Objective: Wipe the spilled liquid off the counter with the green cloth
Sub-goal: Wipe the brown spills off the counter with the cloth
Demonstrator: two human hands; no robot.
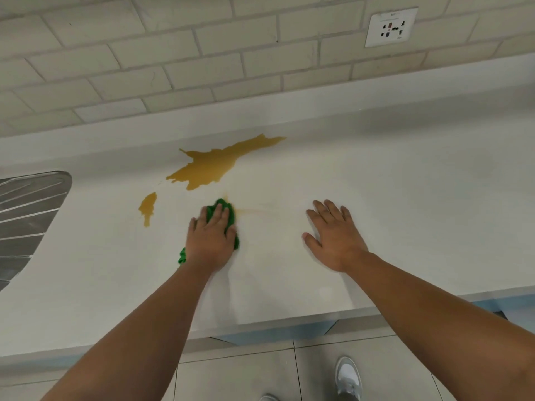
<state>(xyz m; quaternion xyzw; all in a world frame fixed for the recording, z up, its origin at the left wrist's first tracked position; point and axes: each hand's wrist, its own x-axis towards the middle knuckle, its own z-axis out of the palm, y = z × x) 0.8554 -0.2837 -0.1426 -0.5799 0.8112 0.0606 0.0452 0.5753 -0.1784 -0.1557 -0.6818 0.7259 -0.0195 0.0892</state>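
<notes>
Pressing green cloth (231, 216) to the white counter (411, 215) beside the spill (214, 166), left hand (210, 241) lies flat; right hand (335, 235) rests spread.

The cloth (223, 204) is bright green, the spilled liquid (214, 166) amber-yellow, the desk (390, 198) off-white, the wall tiles (173, 53) pale beige in a brick pattern, the drainboard (26, 204) ribbed silver.

Single view, head-worn wide-angle camera. It stands over the worktop (405, 198) front edge and faces forward and steeply down toward the tiled wall (173, 53). Near range: the worktop fills the middle; floor tiles (231, 377) and a shoe (348, 377) lie at the bottom.
</notes>
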